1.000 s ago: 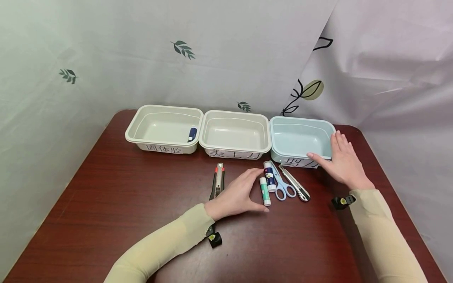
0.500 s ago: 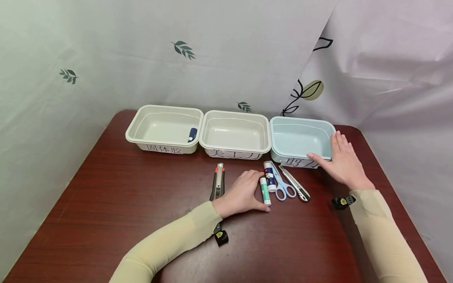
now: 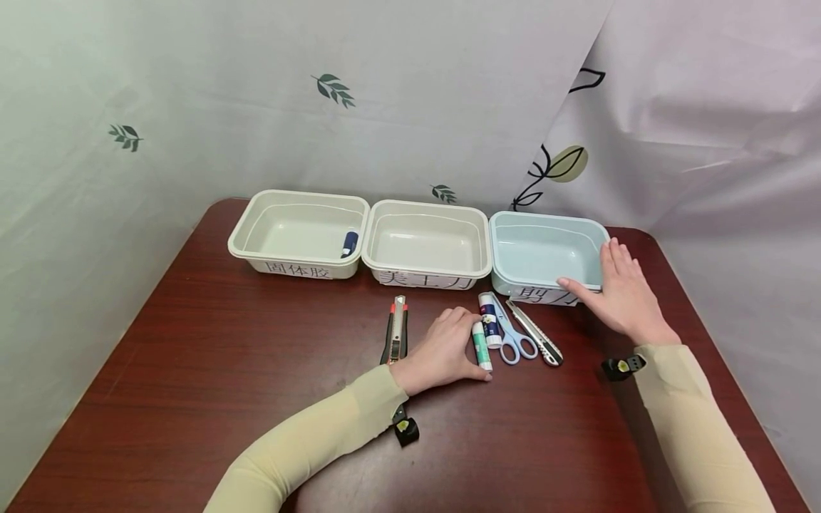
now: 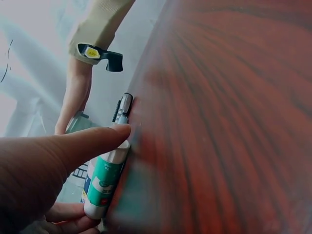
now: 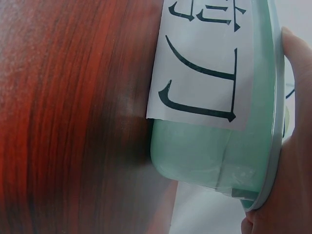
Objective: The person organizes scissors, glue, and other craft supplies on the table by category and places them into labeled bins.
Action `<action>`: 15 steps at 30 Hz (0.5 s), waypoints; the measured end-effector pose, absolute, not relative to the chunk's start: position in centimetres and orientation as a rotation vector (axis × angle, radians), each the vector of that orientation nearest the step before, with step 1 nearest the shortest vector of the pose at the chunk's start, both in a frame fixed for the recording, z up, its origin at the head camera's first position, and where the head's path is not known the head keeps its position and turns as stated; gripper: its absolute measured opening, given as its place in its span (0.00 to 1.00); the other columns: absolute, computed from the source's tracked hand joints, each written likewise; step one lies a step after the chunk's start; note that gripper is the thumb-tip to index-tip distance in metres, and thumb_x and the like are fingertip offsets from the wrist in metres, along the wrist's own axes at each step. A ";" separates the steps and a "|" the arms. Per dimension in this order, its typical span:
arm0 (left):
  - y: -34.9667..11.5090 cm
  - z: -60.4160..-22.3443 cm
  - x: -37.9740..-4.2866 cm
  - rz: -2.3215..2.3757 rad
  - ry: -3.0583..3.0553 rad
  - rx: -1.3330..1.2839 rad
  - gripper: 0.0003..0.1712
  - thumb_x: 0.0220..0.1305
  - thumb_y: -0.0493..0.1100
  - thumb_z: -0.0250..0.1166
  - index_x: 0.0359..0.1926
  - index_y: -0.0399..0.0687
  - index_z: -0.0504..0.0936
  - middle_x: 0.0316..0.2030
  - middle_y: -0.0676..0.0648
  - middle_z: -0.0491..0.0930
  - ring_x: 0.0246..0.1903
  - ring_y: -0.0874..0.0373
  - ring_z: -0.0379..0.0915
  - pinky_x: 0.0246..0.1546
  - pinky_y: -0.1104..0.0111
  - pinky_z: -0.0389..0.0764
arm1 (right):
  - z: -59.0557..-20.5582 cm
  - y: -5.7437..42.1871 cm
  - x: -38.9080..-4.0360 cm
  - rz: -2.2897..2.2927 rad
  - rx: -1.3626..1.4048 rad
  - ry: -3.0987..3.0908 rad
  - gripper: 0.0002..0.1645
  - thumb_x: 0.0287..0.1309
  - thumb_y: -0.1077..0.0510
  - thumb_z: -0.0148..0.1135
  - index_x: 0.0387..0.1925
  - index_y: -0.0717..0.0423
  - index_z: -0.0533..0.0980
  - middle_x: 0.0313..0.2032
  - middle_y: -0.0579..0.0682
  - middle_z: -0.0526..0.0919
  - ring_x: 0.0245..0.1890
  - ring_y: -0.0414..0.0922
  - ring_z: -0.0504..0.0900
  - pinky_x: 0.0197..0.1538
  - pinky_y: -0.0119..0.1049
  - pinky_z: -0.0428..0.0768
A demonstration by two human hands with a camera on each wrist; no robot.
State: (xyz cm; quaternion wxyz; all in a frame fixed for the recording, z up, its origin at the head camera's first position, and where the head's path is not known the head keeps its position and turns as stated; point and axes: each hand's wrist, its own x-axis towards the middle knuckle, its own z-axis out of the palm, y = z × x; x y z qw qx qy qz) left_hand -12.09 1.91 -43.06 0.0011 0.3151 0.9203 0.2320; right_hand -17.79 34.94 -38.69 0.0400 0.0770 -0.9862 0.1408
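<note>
My left hand (image 3: 442,350) is at a small green-and-white glue stick (image 3: 481,347) lying on the table. The thumb is at its near end and the fingertips at its far end, pinching it lengthwise; the left wrist view shows the glue stick (image 4: 105,180) between them. Beside it lie a larger navy-and-white glue stick (image 3: 489,320), light blue scissors (image 3: 513,338) and a silver box cutter (image 3: 535,333). My right hand (image 3: 625,296) rests with straight fingers on the right corner of the light blue bin (image 3: 545,281), thumb over its front rim.
Left of the blue bin, a grey-white bin (image 3: 426,272) and a cream bin (image 3: 295,260) stand in a row, each with a paper label in front. A navy glue stick (image 3: 349,244) lies in the cream bin. A black-and-red box cutter (image 3: 398,331) lies beside my left wrist.
My left hand has moved slightly right, and its thumb and fingertips have closed in on the ends of the green glue stick. The right hand has stayed on the blue bin.
</note>
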 end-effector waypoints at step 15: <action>1.3 -42.8 -12.4 0.881 2.813 0.965 0.54 0.40 0.55 0.85 0.66 0.36 0.72 0.54 0.46 0.75 0.55 0.52 0.70 0.61 0.67 0.69 | -38.8 35.0 -17.8 0.433 0.234 -3.013 0.67 0.65 0.28 0.56 0.76 0.76 0.40 0.76 0.72 0.36 0.77 0.64 0.34 0.75 0.56 0.33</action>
